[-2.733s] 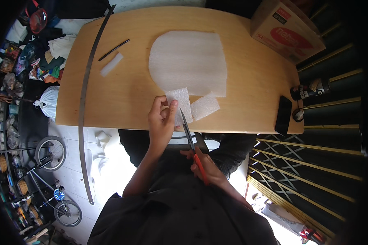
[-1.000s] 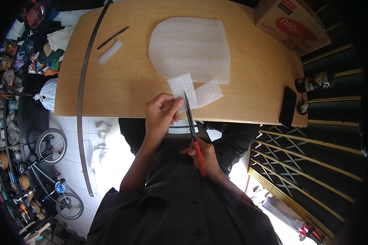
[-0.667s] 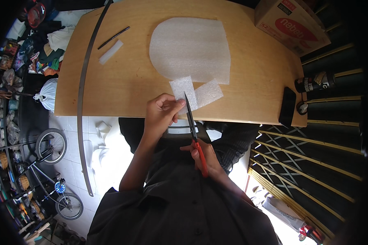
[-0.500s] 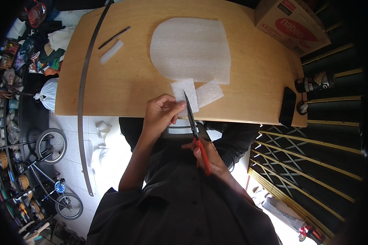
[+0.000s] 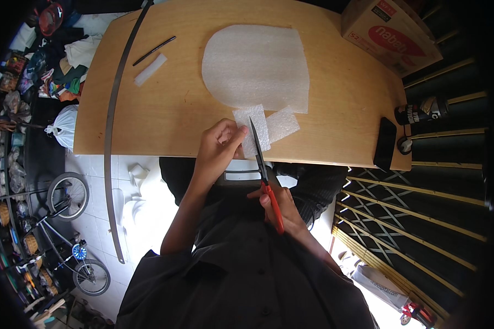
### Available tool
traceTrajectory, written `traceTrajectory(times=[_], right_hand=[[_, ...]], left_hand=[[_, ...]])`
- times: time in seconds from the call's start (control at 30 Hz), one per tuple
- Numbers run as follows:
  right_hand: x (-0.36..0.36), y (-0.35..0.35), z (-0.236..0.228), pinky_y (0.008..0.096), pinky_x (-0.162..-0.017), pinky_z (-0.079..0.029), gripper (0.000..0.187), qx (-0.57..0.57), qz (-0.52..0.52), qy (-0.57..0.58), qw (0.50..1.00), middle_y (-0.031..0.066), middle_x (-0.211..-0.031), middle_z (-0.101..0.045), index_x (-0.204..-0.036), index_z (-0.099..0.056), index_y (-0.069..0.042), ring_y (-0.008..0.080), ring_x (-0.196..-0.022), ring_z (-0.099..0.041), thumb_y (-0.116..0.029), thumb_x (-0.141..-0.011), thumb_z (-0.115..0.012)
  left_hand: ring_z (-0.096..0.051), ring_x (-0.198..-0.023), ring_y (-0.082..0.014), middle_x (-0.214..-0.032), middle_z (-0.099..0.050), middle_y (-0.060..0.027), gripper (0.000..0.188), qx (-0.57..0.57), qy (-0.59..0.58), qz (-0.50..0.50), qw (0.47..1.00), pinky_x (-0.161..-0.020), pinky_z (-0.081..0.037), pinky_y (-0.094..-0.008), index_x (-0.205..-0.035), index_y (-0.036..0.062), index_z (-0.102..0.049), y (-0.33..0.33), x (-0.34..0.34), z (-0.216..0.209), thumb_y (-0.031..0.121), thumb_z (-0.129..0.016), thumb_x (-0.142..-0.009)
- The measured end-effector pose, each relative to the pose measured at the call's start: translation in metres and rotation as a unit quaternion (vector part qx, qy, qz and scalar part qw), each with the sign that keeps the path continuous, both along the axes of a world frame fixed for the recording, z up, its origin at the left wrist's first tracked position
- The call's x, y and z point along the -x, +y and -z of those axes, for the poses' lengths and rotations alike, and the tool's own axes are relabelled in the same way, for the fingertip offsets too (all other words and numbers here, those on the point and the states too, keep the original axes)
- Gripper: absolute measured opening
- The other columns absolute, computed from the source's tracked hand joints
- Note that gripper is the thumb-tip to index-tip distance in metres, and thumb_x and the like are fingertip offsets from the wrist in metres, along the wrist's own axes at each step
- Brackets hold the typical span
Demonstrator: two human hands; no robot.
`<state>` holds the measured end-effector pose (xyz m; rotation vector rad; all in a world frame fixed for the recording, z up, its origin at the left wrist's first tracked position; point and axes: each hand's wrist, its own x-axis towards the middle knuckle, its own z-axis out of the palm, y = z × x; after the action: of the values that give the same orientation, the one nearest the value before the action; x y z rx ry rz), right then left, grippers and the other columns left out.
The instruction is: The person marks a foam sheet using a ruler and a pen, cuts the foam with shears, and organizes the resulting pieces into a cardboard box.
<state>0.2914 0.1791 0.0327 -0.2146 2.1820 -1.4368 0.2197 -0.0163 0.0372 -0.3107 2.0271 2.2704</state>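
My left hand (image 5: 220, 143) pinches the left edge of a small rectangular piece of white foam sheet (image 5: 259, 141) above the table's near edge. In my right hand (image 5: 280, 205) are scissors with red handles (image 5: 273, 204) and dark blades, pointing away from me. The blades lie over the held piece, their tip near its upper middle. Whether they are cutting into it I cannot tell. A second small foam piece (image 5: 283, 124) lies on the table just right of it. Beyond both rests a large foam sheet (image 5: 255, 66) with a rounded left side.
A long metal ruler strip (image 5: 112, 115) crosses the wooden table (image 5: 164, 120) at left. Near it lie a black pen (image 5: 154, 51) and a narrow white strip (image 5: 150, 70). On the right are a cardboard box (image 5: 392, 38), a dark jar (image 5: 420, 112) and a black phone (image 5: 386, 143).
My left hand and the held foam piece have shifted slightly right. The scissors have moved a little right, their tip now lower on the piece.
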Motion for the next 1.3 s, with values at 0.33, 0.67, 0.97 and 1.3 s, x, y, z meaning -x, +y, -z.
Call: traceTrajectory(times=[0.33, 0.67, 0.97, 1.3], right_hand=[[-0.009, -0.001, 0.014, 0.0440, -0.077, -0.053, 0.071, -0.001, 0.014, -0.078, 0.997, 0.0144, -0.079, -0.071, -0.083, -0.058, 0.001, 0.0380, -0.085, -0.069, -0.069, -0.091, -0.049], [0.001, 0.002, 0.006, 0.0483, -0.085, -0.050, 0.076, -0.037, -0.025, -0.006, 0.999, 0.0243, -0.095, -0.068, -0.109, -0.058, 0.003, 0.0434, -0.099, -0.065, -0.069, -0.094, -0.040], [0.002, -0.004, 0.013, 0.0390, -0.061, -0.051, 0.080, 0.023, 0.015, 0.000, 1.000, 0.0193, -0.082, -0.067, -0.100, -0.060, 0.005, 0.0294, -0.063, -0.065, -0.071, -0.093, -0.040], [0.006, -0.004, 0.018, 0.0333, -0.045, -0.046, 0.059, 0.031, 0.038, -0.008, 0.999, 0.0064, -0.049, -0.051, -0.081, -0.059, 0.002, 0.0175, -0.041, -0.056, -0.055, -0.094, -0.058]], left_hand=[[-0.048, -0.059, -0.0030, -0.063, -0.053, 0.0027, 0.023, 0.034, 0.032, 0.021, 0.999, -0.054, -0.039, -0.0212, -0.083, 0.0000, -0.059, 0.000, 0.002, 0.007, 0.017, -0.066, -0.096], [-0.045, -0.060, -0.0021, -0.065, -0.054, 0.0037, 0.023, 0.064, 0.043, 0.059, 0.995, -0.052, -0.034, -0.0215, -0.082, 0.0010, -0.060, -0.002, 0.000, 0.013, 0.019, -0.067, -0.095], [-0.044, -0.062, -0.0018, -0.067, -0.055, 0.0038, 0.023, 0.063, 0.038, 0.075, 0.994, -0.055, -0.034, -0.0216, -0.084, -0.0002, -0.061, -0.006, 0.004, 0.021, 0.019, -0.068, -0.095], [-0.044, -0.065, -0.0022, -0.069, -0.054, 0.0044, 0.019, 0.042, 0.045, 0.085, 0.994, -0.056, -0.035, -0.0222, -0.084, 0.0001, -0.062, -0.010, 0.005, 0.025, 0.015, -0.068, -0.094]])
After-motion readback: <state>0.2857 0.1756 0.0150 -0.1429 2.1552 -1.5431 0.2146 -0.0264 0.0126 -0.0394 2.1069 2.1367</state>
